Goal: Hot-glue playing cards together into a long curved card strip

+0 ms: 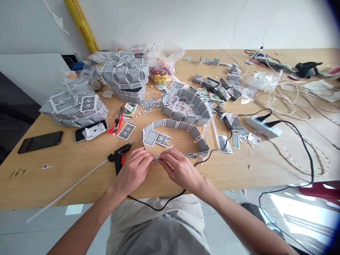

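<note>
A band of folded playing cards (195, 134) stands on edge as a loop on the wooden table. Its near side is pinched by my left hand (138, 164) and my right hand (179, 166), whose fingertips are a short gap apart. Inside the loop lie a loose card (151, 137) and a darker card (163, 139). Just left of my left hand, partly behind it, is a black glue gun (117, 156) with a long white glue stick (71, 187). Beyond the loop stands a heart-shaped card tray (174, 115).
Card boxes (126, 74) (77, 109) stand at the back left. Near them are a black phone (41, 141) and a red cutter (117, 122). A white power strip (262, 126) sits at the right, with a black cable (300, 136) running over the edge.
</note>
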`<state>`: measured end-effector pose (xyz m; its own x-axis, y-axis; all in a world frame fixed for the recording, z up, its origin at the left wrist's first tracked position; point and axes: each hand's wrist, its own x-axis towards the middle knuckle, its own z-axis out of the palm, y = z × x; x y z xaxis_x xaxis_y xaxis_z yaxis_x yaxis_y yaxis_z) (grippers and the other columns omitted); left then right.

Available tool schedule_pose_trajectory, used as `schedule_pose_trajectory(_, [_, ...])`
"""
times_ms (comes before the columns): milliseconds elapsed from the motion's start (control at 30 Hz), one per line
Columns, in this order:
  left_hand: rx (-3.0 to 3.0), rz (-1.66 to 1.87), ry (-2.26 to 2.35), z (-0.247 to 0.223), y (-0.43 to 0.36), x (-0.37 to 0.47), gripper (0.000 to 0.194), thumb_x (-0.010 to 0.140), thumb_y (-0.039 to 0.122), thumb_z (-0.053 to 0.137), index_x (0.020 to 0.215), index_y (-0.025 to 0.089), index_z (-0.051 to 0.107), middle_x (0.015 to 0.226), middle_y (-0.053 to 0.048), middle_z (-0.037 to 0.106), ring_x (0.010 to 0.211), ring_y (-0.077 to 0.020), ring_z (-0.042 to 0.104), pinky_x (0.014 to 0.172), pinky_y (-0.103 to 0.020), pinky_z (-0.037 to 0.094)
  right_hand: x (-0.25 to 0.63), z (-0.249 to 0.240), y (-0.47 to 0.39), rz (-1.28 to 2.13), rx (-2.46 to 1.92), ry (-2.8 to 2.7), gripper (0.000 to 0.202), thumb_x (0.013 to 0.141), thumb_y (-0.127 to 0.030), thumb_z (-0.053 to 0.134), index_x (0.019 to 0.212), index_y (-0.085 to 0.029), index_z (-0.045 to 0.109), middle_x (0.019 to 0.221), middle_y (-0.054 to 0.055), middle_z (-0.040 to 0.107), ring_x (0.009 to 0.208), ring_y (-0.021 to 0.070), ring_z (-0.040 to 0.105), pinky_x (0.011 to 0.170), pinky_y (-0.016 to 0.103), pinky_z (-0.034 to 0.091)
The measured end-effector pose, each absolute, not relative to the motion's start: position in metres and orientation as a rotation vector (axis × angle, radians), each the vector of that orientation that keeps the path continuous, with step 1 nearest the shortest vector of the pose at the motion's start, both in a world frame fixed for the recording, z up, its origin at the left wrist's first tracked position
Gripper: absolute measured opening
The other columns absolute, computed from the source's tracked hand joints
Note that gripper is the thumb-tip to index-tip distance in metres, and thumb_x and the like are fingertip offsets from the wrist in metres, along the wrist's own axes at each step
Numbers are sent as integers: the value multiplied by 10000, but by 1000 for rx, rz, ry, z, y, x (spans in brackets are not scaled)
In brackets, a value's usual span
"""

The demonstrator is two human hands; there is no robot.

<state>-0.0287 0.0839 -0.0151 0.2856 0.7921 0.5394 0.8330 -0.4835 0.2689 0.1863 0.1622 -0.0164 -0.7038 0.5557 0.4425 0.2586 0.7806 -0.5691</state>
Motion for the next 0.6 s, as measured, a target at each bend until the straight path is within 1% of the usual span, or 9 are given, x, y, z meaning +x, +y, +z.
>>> schedule_pose_trajectory(67, [-2472, -981, -1564, -14, 85, -28, 183, 1053, 62, 606, 1158, 197, 672, 1122, -53, 793, 1110, -214, 744, 1116, -432, 570, 186, -16, 162, 661, -600, -2360, 109, 1098, -129, 562, 1088, -208, 636, 1067, 116, 761, 1004, 246, 727, 903, 416, 633])
schedule_pose_trajectory(233, [-2496, -941, -1574, -11, 86, -27, 169, 1061, 58, 570, 1127, 197, 641, 1078, -53, 767, 1072, -220, 725, 1087, -432, 571, 186, -16, 162, 662, -594, -2380, 111, 1089, -107, 559, 1086, -201, 620, 1043, 115, 767, 992, 251, 736, 878, 406, 634])
schedule_pose_trajectory(433, [-2561, -776, -1573, -16, 87, -29, 231, 1053, 26, 501, 1205, 154, 618, 1148, -100, 730, 1143, -266, 677, 1115, -469, 540, 184, -15, 162, 598, -559, -2403, 120, 1086, -102, 541, 1063, -185, 624, 1009, 119, 758, 943, 248, 719, 852, 392, 627])
schedule_pose_trajectory(600, [-2578, -767, -1575, -18, 87, -29, 260, 1049, 25, 476, 1218, 157, 622, 1161, -107, 725, 1156, -270, 659, 1121, -475, 534, 184, -15, 163, 612, -589, -2415, 154, 1095, -104, 520, 1042, -206, 623, 987, 104, 758, 919, 237, 718, 830, 374, 618])
